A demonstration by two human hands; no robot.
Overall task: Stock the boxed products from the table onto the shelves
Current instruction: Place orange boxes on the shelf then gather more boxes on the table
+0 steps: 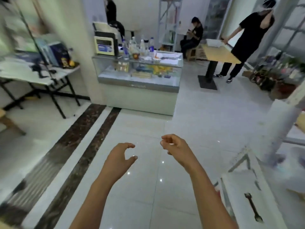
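Head view, looking down over a pale tiled floor (140, 126). Lower centre: left hand (120, 156), fingers and thumb loosely curved into a C, holding nothing. Just to its right: right hand (175, 144), fingers loosely curled, likewise holding nothing. Upper left: folding table (66, 72) carrying blurred boxes (57, 52). Upper centre: glass counter (138, 70) topped with bottles (142, 45), white shelves (170, 22) behind it.

A glass display counter (138, 83) carries bottles (142, 46) and a cream machine (105, 46), 1 person in black (247, 38) stands touching a wooden table (221, 55), a seated person (196, 34) is behind it, and a wrench (253, 207) lies at lower right.
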